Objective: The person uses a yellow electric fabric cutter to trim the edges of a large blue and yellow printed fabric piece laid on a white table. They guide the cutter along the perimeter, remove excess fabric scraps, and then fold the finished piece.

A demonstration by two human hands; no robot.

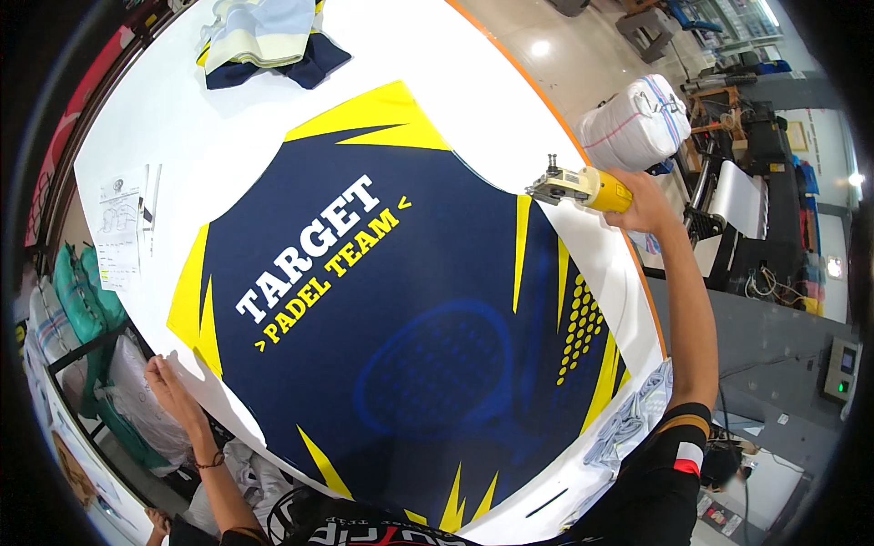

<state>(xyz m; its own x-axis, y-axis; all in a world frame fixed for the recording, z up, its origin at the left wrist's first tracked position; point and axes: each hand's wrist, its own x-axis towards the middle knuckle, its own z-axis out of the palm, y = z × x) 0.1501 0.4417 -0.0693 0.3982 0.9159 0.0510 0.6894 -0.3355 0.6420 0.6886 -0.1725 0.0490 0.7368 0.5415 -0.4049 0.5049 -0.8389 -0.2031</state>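
A navy printed fabric panel (437,246), shaped like a shirt front with yellow shards, a faint blue racket and lettering, lies on the white table (137,118). My right hand (642,205) grips a yellow electric cutter (601,189), its metal head just beside the panel's upper right edge. My left hand (177,396) is at the white left edge beside the panel, fingers curled together; what they hold is unclear. A printed paper sheet with a drawing (120,232) lies left of the panel. Folded pale, navy and yellow cloths (259,41) rest at the top.
A white wrapped bundle (633,127) stands beyond the orange right edge. Farther right are a roll machine (733,205) and cables. Green bags (77,282) sit on a rack at left. Crumpled pale material (628,419) lies at lower right. Another person's hand (157,521) shows at lower left.
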